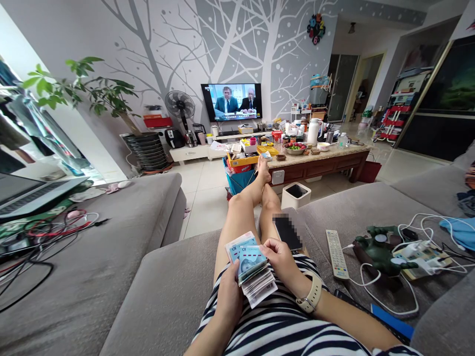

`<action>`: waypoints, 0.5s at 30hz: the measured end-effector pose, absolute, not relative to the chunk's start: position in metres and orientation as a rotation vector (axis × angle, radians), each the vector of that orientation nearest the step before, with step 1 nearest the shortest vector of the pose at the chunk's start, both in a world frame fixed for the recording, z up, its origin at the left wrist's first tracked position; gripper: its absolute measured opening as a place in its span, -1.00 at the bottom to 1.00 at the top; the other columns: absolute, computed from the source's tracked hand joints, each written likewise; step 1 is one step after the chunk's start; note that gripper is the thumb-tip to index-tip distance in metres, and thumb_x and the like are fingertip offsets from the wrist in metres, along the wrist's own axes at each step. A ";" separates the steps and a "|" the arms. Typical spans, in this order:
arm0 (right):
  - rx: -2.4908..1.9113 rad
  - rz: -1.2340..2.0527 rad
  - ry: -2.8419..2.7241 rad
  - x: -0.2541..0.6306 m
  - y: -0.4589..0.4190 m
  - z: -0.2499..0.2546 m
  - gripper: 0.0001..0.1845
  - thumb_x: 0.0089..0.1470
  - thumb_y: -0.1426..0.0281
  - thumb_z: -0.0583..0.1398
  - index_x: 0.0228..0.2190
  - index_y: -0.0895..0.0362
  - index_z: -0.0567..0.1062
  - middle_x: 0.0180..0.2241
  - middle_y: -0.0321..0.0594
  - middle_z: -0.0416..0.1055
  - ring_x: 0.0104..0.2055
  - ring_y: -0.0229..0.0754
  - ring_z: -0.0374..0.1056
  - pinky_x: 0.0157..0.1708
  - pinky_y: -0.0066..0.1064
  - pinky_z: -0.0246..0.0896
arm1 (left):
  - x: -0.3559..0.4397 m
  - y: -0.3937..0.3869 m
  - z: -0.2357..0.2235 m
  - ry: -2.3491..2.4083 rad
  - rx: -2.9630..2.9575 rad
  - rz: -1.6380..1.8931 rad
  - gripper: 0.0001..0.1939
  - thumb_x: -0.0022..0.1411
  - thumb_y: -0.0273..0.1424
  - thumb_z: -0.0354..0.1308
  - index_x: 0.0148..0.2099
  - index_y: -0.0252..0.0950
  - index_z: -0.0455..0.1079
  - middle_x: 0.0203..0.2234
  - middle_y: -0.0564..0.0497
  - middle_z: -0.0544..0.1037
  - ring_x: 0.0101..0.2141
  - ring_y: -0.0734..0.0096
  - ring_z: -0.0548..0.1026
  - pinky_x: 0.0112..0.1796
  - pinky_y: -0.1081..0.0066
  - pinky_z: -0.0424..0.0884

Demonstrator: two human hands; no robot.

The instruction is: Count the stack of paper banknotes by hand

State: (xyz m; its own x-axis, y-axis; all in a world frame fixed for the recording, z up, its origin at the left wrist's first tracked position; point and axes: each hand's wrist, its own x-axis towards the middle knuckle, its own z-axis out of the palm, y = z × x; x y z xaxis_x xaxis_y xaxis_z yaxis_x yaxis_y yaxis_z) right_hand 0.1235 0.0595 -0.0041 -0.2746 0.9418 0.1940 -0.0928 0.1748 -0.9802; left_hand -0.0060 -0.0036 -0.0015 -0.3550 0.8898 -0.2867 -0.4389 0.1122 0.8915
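A fanned stack of banknotes (pixel 257 282) lies over my lap, blue notes on top and paler ones spread toward me. My left hand (pixel 229 291) grips the stack from its left side, thumb along the edge. At the upper right corner of the top blue banknote (pixel 251 259), my right hand (pixel 280 258) is closed, thumb and fingers pinching it. A cream watch (pixel 311 292) is on my right wrist. Just beyond that hand, a dark phone (pixel 287 231), partly pixelated, rests by my right thigh.
A remote (pixel 336 254), a dark green figure-like object (pixel 382 249) and a power strip with white cables (pixel 421 262) lie on the sofa at right. A laptop (pixel 33 195) and tangled cables are at left. Ahead stand a crowded coffee table (pixel 319 160) and a white bin (pixel 296 196).
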 end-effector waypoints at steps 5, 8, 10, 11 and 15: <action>-0.767 1.331 -1.449 0.125 0.056 -0.001 -0.66 0.06 0.18 0.19 -0.59 0.14 0.35 -0.62 -0.41 0.14 -0.53 -0.32 0.03 -0.48 -0.46 -0.01 | -0.003 -0.004 0.006 1.333 0.442 1.524 -0.68 -0.02 -0.18 0.18 -0.32 -0.33 0.53 -0.42 -0.01 0.62 -0.30 0.26 0.54 -0.17 0.35 0.42; -0.755 1.348 -1.450 0.125 0.056 -0.003 -0.67 0.07 0.18 0.18 -0.57 0.15 0.37 -0.60 -0.40 0.16 -0.53 -0.31 0.05 -0.48 -0.46 0.00 | -0.002 -0.005 0.011 1.384 0.470 1.522 -0.69 -0.02 -0.19 0.17 -0.35 -0.33 0.54 -0.44 -0.03 0.62 -0.30 0.24 0.54 -0.17 0.35 0.41; -0.754 1.355 -1.440 0.125 0.057 -0.004 -0.68 0.07 0.19 0.18 -0.56 0.15 0.38 -0.60 -0.39 0.17 -0.52 -0.31 0.06 -0.48 -0.46 0.01 | -0.002 -0.006 0.011 1.372 0.539 1.514 -0.69 -0.02 -0.21 0.17 -0.33 -0.33 0.55 -0.42 -0.03 0.63 -0.28 0.24 0.53 -0.16 0.36 0.41; -0.752 1.359 -1.433 0.124 0.057 -0.005 -0.68 0.07 0.19 0.19 -0.56 0.15 0.39 -0.59 -0.39 0.18 -0.52 -0.31 0.06 -0.48 -0.47 0.01 | -0.003 -0.006 0.010 1.355 0.581 1.507 -0.69 -0.03 -0.22 0.17 -0.32 -0.33 0.55 -0.40 -0.02 0.63 -0.27 0.25 0.53 -0.14 0.37 0.40; -0.743 1.391 -1.414 0.124 0.058 -0.006 -0.70 0.06 0.19 0.19 -0.54 0.15 0.39 -0.58 -0.38 0.20 -0.51 -0.31 0.07 -0.49 -0.47 0.02 | -0.008 -0.005 0.002 1.336 0.695 1.479 -0.70 -0.03 -0.22 0.19 -0.31 -0.34 0.54 -0.32 -0.04 0.63 -0.23 0.26 0.53 -0.09 0.38 0.38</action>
State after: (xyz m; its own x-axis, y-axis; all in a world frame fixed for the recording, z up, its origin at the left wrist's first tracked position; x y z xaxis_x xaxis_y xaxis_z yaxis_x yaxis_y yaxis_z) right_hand 0.1239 0.0578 -0.0055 -0.3331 0.9169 0.2200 -0.2044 0.1575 -0.9661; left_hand -0.0077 -0.0046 0.0017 -0.3500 0.9165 -0.1937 -0.2858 0.0924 0.9538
